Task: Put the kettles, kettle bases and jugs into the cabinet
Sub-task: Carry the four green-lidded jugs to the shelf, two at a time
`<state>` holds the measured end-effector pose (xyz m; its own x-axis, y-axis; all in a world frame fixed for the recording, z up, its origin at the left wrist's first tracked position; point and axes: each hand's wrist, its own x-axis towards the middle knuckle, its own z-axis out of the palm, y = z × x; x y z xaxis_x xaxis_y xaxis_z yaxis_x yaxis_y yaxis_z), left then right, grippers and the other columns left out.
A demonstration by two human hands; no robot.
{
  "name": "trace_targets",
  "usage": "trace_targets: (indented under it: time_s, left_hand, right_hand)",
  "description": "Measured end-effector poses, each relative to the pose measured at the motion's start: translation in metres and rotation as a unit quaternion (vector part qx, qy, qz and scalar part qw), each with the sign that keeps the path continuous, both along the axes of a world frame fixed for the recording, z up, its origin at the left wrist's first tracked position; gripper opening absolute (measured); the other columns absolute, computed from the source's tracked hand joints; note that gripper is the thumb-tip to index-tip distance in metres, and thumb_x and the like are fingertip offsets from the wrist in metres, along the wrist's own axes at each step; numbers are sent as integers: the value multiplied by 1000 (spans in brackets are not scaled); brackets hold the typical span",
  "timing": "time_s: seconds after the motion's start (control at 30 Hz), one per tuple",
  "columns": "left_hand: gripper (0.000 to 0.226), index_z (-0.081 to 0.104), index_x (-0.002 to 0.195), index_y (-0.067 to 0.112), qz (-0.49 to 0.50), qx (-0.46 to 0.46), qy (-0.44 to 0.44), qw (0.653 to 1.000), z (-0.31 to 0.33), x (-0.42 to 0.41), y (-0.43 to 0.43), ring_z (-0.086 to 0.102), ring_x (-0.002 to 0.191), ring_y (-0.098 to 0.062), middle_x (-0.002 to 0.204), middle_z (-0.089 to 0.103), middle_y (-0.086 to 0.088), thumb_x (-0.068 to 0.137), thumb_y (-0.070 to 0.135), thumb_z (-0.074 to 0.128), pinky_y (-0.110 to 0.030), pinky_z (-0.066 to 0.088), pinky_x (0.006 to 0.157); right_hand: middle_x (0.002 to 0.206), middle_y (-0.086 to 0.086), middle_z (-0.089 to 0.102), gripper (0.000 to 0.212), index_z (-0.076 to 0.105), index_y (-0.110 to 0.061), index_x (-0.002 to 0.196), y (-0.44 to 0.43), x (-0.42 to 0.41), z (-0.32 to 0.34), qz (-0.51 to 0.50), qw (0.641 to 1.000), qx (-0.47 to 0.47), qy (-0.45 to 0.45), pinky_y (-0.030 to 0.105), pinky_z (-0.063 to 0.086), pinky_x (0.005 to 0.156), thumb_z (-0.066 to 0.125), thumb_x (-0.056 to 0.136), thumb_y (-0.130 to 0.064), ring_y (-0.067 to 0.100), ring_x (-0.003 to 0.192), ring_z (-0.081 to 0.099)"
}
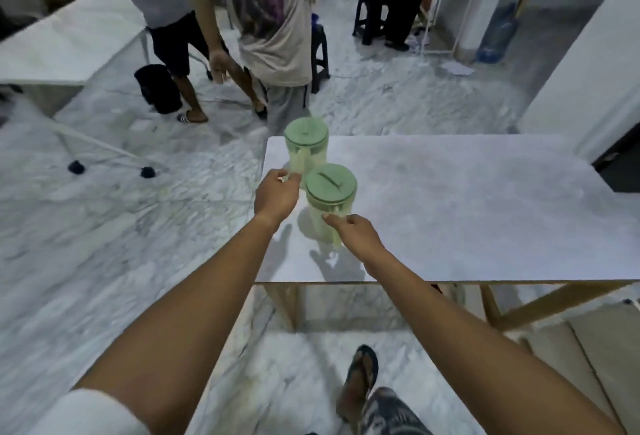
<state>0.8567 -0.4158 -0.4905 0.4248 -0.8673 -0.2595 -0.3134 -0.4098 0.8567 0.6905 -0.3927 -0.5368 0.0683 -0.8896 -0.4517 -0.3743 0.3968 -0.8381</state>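
Observation:
Two pale green jugs with green lids stand on the white table [467, 206] near its left edge. The far jug [306, 143] is by the table's far left corner; my left hand [277, 195] is closed around its handle. The near jug [330, 199] stands just in front of it, and my right hand [356, 233] grips its handle at the front. Both jugs are upright and seem to rest on the tabletop. No kettle, kettle base or cabinet shows in this view.
Two people [277, 36] stand just beyond the table's far left corner. Another white table [69, 39] is at the upper left, a black bag [157, 88] on the floor beside it. A white wall [588, 70] rises at right. My foot [360, 382] is in front of the table.

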Motion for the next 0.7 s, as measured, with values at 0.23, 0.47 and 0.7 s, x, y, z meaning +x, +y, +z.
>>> trace_targets:
  time_s: [0.23,0.47,0.7]
  left_hand:
    - [61,54,139,12,6,46,56,997,-32,16,-82,51,129,-30,144,54,-7,97,55,43,-35,40,102]
    - [34,66,109,7,-2,25,52,998,-59,-12,-108,61,95,-30,109,65,-11,101,35,48,-30,53,68]
    - [24,58,79,11,-114,-15,124,986,-38,-82,-84,52,76,-22,80,57,-7,92,31,56,-32,41,67]
  right_hand:
    - [74,-1,70,33,69,-10,78,-42,-32,-21,-26,993,-88,-71,16,44,62,65,96,-37,5,69,62]
    - [80,0,68,34,63,-10,82,-87,-84,-16,-132,982,-124,-62,39,50,78,66,93,-43,23,85,70]
    - [81,0,64,32,58,-14,79,-50,-117,9,-262,952,-145,-58,33,45,73,59,98,-40,18,79,61]
